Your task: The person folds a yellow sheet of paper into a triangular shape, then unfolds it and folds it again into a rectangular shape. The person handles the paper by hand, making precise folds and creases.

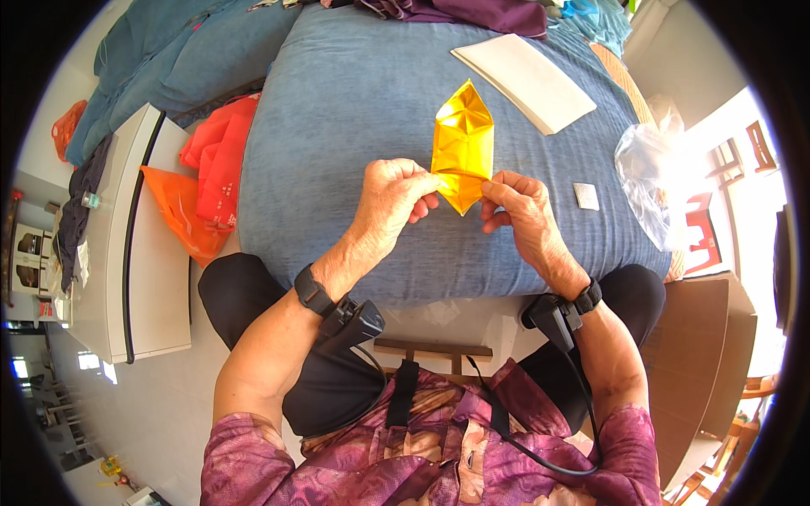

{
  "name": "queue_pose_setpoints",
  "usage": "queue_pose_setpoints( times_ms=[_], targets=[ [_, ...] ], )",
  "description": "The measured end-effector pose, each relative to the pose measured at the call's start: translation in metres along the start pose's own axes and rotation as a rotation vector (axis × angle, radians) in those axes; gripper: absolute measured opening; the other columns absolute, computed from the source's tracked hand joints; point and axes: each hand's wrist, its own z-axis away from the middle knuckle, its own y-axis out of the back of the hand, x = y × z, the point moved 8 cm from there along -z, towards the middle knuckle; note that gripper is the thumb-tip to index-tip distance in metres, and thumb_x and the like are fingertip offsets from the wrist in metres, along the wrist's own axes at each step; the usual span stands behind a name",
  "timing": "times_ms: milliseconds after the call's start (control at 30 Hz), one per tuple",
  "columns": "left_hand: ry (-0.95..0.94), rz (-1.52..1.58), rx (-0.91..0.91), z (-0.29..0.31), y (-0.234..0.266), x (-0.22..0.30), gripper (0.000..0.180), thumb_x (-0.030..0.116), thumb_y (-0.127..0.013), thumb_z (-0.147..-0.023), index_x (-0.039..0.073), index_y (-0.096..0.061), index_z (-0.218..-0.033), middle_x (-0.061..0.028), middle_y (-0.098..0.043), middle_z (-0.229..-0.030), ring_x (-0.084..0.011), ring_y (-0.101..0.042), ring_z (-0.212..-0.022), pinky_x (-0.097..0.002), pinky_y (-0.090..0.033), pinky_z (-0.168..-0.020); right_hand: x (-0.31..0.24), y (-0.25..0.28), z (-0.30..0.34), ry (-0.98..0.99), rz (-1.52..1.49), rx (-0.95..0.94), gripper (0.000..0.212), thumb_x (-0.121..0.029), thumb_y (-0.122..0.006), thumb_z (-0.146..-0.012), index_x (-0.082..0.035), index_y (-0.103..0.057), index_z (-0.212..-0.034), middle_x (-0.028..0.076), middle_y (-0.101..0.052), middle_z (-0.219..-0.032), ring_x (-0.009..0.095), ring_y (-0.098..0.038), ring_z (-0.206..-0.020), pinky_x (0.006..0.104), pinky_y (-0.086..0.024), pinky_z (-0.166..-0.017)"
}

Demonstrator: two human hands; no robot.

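Note:
Between my two hands is a folded piece of shiny gold paper, boat-shaped with pointed ends and creases across its middle. My left hand pinches its lower left edge between thumb and fingers. On the opposite edge, my right hand grips the paper the same way. The paper is held above a blue cloth-covered cushion. To the right of my right hand lies a small white square. A stack of pale rectangular sheets rests beyond the gold paper, toward the far right.
Red and orange bags hang at the cushion's left side, beside a white cabinet. A clear plastic bag lies at the right edge. An open cardboard box stands near my right knee. Purple cloth lies at the back.

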Motion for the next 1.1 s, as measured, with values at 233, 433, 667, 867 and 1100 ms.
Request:
queue_pose_setpoints(
  times_ms=[233, 433, 667, 867, 1100],
  targets=[
    [-0.003, -0.015, -0.008, -0.001, 0.0, 0.0, 0.016, 0.015, -0.071, -0.089, 0.0, -0.07, -0.083, -0.0051, -0.067, -0.069, -0.0071, -0.055, -0.054, -0.022, -0.042, -0.051, -0.003, 0.001, 0.001, 0.017, 0.096, 0.013, 0.025, -0.024, -0.064, -0.097, -0.002, -0.068, -0.085, 0.002, -0.064, -0.074, 0.008, -0.06, -0.065, 0.0248, -0.054, -0.058],
    [-0.014, -0.009, -0.006, 0.0, -0.001, 0.0, 0.015, 0.014, -0.07, -0.089, 0.0, -0.07, -0.082, -0.0054, -0.067, -0.068, -0.0073, -0.055, -0.054, -0.0221, -0.042, -0.051, -0.006, 0.0, 0.003, 0.042, 0.084, -0.008, 0.025, -0.023, -0.063, -0.097, -0.001, -0.068, -0.086, 0.002, -0.064, -0.074, 0.009, -0.06, -0.065, 0.0255, -0.054, -0.059],
    [-0.004, 0.011, -0.033, 0.002, -0.002, -0.001, 0.015, 0.014, -0.071, -0.089, 0.001, -0.071, -0.082, -0.0053, -0.067, -0.069, -0.0073, -0.056, -0.055, -0.0221, -0.043, -0.052, -0.003, 0.002, 0.001, 0.027, 0.066, -0.024, 0.024, -0.023, -0.062, -0.098, -0.004, -0.066, -0.084, 0.003, -0.065, -0.073, 0.009, -0.062, -0.066, 0.0254, -0.054, -0.059],
    [-0.035, -0.07, -0.045, 0.0, -0.002, 0.007, 0.022, 0.021, -0.072, -0.089, -0.001, -0.069, -0.086, -0.0068, -0.068, -0.072, -0.0089, -0.058, -0.059, -0.0242, -0.045, -0.053, -0.013, 0.006, 0.0, 0.092, 0.185, 0.007, 0.024, -0.02, -0.062, -0.098, -0.002, -0.064, -0.083, 0.004, -0.065, -0.075, 0.011, -0.06, -0.065, 0.0269, -0.053, -0.06],
    [-0.334, -0.271, 0.143, 0.003, 0.01, 0.033, 0.02, 0.02, -0.07, -0.094, 0.0, -0.068, -0.09, -0.0028, -0.067, -0.075, -0.0081, -0.058, -0.064, -0.0236, -0.047, -0.058, -0.061, 0.005, 0.014, 0.636, 0.892, 0.124, 0.014, -0.008, -0.068, -0.09, -0.001, -0.059, -0.082, 0.011, -0.058, -0.076, 0.026, -0.06, -0.068, 0.0389, -0.052, -0.061]
  ],
)
